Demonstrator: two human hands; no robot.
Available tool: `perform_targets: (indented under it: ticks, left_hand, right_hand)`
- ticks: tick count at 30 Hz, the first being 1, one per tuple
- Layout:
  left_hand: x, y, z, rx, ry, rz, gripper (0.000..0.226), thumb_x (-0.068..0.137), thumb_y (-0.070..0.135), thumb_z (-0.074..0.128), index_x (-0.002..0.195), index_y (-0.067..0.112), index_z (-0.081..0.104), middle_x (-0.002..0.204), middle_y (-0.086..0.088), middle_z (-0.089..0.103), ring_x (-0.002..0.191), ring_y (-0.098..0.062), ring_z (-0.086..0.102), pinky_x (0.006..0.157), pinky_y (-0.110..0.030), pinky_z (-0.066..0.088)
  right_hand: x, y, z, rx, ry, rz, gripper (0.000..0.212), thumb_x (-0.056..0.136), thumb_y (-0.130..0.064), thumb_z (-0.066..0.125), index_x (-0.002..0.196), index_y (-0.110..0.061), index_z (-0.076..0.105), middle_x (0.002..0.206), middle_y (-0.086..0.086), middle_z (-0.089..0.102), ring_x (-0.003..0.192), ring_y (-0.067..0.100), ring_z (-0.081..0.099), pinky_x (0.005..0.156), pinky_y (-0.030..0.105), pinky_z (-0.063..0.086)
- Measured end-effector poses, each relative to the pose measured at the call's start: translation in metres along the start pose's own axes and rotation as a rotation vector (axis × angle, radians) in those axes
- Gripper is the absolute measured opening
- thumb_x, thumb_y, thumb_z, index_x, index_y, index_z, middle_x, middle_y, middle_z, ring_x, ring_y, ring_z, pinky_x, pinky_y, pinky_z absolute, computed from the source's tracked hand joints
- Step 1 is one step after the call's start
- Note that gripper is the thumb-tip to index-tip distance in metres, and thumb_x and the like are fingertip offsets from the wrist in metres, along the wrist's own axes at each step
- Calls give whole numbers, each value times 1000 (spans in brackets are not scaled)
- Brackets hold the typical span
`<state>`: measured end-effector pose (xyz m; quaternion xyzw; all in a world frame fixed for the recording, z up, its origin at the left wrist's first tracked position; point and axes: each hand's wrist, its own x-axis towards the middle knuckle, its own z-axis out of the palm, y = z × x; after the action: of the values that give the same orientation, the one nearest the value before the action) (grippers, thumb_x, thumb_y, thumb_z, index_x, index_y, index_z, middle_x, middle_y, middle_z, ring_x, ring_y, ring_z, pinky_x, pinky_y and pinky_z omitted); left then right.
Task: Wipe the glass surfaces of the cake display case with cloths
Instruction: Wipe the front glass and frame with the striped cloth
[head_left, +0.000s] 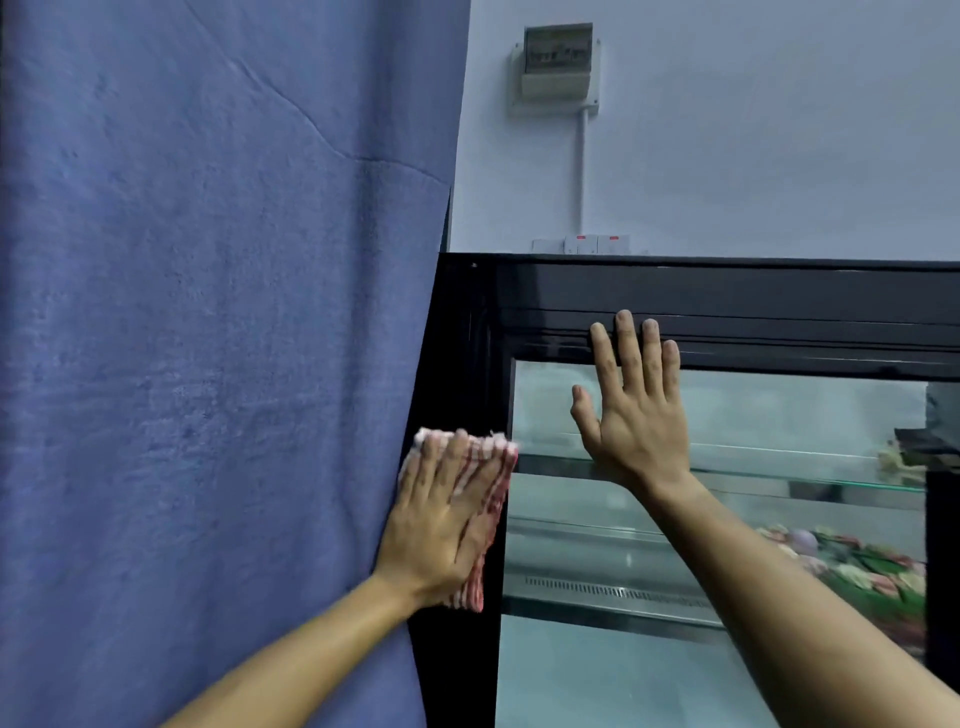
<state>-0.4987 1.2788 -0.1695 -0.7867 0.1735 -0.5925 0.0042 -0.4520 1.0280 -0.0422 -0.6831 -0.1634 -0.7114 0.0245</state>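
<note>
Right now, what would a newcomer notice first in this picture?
A big blue cloth fills the whole left half. Beside it, the left hand presses a red-and-white checked cloth flat on the black frame of the display case. The right hand rests open on the glass near the top.

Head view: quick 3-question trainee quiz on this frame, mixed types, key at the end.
1. True or false: the right hand holds the red-and-white cloth.
2. Which part of the display case is the left hand pressing the cloth against?
A. the black frame post at the glass's left edge
B. the middle of the glass pane
C. the top rail
3. Fill in: the large hanging fabric left of the case is a blue ____.

Key
1. False; it lies flat and bare, palm on the glass, fingertips on the top rail.
2. A
3. curtain
</note>
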Motion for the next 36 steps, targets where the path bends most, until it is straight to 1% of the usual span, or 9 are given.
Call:
perform_targets:
  ticks: [4, 7, 10, 13, 19, 23, 27, 31, 36]
  left_hand:
    - [-26, -5, 4, -17, -45, 57, 68, 101, 43, 41, 165, 32, 21, 174, -11, 8, 160, -40, 6, 124, -60, 15]
    - [63, -20, -16, 29, 56, 29, 69, 103, 41, 37, 166, 27, 16, 174, -13, 2, 160, -39, 0, 128, -59, 8]
    - [155, -35, -37, 54, 120, -122, 66, 105, 43, 34, 166, 30, 12, 174, -16, 1, 160, -41, -4, 130, -53, 1]
    - [176, -28, -36, 48, 158, -183, 68, 104, 40, 42, 166, 30, 17, 174, -16, 3, 160, -40, -2, 130, -43, -8]
    - [61, 11, -3, 18, 113, -84, 75, 99, 45, 42, 166, 20, 20, 173, -17, 7, 160, -40, -2, 130, -56, 7]
    - [-43, 33, 25, 10, 45, -96, 73, 96, 43, 46, 162, 17, 31, 171, -19, 16, 160, -41, 6, 128, -58, 12]
    - [-114, 22, 38, -6, -70, 84, 74, 95, 40, 51, 163, 24, 30, 171, -16, 19, 157, -43, 16, 125, -65, 18]
    - [-103, 1, 25, 9, -120, 187, 67, 98, 40, 51, 161, 25, 34, 165, -21, 34, 153, -44, 28, 121, -69, 24]
    - [-20, 27, 16, -12, 1, -137, 58, 107, 50, 24, 161, 30, 31, 172, -16, 16, 159, -42, 8, 129, -57, 9]
  right_hand:
    - [1, 0, -1, 2, -2, -6, 70, 102, -43, 40, 163, -11, 25, 171, 18, 15, 158, 41, 10, 126, 60, 16]
    - [0, 0, 0, 1, 2, -6, 70, 102, -44, 39, 163, -11, 26, 170, 18, 16, 158, 41, 11, 126, 59, 15]
    - [0, 0, 0, -4, 3, -10, 70, 103, -45, 37, 163, -11, 26, 170, 18, 16, 158, 40, 11, 127, 58, 14]
    - [-1, 1, 1, -2, -9, -11, 70, 103, -45, 38, 163, -12, 24, 171, 17, 15, 158, 39, 10, 128, 56, 12]
    - [-2, 0, 1, 7, -41, -8, 71, 104, -47, 36, 164, -12, 22, 171, 19, 14, 158, 41, 9, 128, 56, 8]
    - [-1, -6, -4, 11, -71, 5, 71, 104, -46, 36, 164, -11, 19, 171, 20, 13, 158, 43, 9, 128, 56, 4]
    - [3, -4, -7, 75, -131, 21, 73, 104, -44, 36, 165, -13, 13, 172, 19, 6, 158, 42, 2, 128, 51, -6]
    - [1, -2, -7, 90, -142, 12, 73, 105, -44, 36, 166, -13, 11, 172, 19, 4, 158, 42, 0, 127, 51, -7]
    - [0, -7, -9, 72, -126, 39, 72, 104, -43, 36, 165, -13, 13, 171, 20, 7, 158, 43, 3, 128, 54, -2]
